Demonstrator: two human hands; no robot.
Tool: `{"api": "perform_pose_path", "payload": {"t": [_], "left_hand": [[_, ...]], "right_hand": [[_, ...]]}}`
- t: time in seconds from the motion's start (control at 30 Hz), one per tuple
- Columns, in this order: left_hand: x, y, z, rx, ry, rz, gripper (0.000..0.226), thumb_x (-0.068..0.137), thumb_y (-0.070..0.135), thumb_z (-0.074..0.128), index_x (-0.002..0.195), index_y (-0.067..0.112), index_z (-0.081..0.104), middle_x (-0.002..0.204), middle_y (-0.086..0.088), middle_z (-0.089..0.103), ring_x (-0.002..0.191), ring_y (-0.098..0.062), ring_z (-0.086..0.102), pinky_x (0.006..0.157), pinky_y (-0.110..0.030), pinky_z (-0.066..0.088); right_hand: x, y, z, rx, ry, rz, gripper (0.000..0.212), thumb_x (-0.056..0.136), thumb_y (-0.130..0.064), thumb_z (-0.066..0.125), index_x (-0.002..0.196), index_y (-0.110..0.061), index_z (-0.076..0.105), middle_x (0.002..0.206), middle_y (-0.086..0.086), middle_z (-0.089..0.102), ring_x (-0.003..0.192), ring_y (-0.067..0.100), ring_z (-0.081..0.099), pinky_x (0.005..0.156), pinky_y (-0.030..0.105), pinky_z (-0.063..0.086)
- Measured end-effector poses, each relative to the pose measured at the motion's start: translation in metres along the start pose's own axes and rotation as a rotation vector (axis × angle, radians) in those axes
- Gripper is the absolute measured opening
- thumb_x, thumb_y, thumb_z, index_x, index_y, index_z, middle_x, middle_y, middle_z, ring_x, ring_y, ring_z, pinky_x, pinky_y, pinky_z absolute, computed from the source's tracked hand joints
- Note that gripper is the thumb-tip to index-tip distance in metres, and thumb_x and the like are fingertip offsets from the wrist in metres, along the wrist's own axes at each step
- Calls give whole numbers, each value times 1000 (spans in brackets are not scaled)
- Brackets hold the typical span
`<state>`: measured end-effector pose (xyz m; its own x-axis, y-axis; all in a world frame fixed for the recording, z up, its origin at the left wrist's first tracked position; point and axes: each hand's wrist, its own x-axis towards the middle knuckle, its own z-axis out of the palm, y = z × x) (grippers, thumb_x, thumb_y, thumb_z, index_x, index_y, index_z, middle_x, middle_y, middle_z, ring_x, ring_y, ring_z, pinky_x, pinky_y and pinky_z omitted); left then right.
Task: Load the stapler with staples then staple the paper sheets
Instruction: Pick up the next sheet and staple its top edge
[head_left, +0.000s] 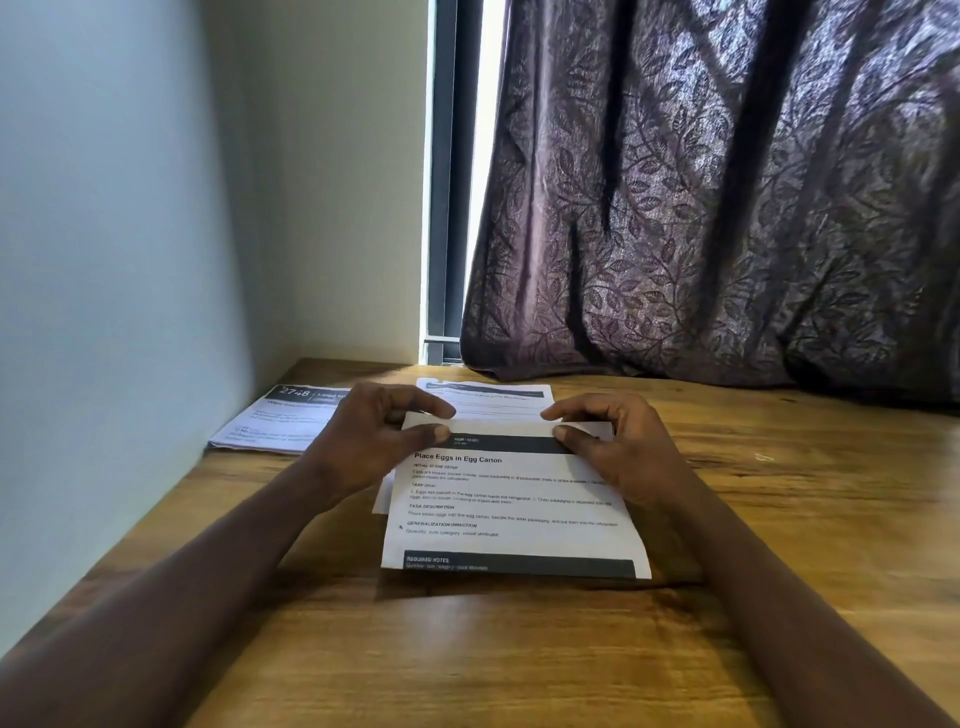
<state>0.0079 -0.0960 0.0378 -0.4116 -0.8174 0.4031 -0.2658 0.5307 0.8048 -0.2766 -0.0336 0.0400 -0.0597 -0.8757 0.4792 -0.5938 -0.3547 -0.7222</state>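
Both hands, L (371, 431) & R (613, 441), pinch "Place Eggs in Egg Carton" sheet (514, 499).

Dusky purple w/ leaf-vine pattern: heavy fabric curtain (727, 208). Warm brown, streaky grain: flat wooden table (519, 649). Blk text, dark charcoal bands top & btm: white printed paper sheet (514, 514).

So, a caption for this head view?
Left hand and right hand pinch the top edge of printed sheets at a table.
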Motion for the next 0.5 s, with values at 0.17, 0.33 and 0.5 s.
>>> {"api": "perform_pose_path", "payload": {"t": [0.17, 0.33, 0.5], "left_hand": [[0, 0, 9, 19, 20, 20, 19, 89, 13, 76, 108, 14, 78, 113, 5, 78, 96, -18, 77, 81, -38, 65], [-3, 5, 18, 13, 30, 83, 17, 90, 11, 75, 106, 13, 77, 103, 6, 79, 94, -17, 78, 75, -33, 65], [-5, 8, 25, -39, 20, 133, 14, 89, 10, 75, 102, 16, 77, 97, 8, 81, 89, -13, 79, 69, -30, 65]], "right_hand": [[-6, -7, 8, -471, 61, -190, 23, 93, -29, 68, 116, -32, 71, 101, -13, 72, 99, 14, 64, 97, 45, 45], [-10, -30, 29, -386, 98, -313, 24, 96, -36, 62, 114, -26, 73, 103, -12, 75, 100, 13, 67, 97, 45, 44], [-10, -30, 45, -194, 24, -287, 17, 94, -29, 67, 106, -22, 77, 102, -8, 76, 94, 9, 69, 85, 42, 54]]}}
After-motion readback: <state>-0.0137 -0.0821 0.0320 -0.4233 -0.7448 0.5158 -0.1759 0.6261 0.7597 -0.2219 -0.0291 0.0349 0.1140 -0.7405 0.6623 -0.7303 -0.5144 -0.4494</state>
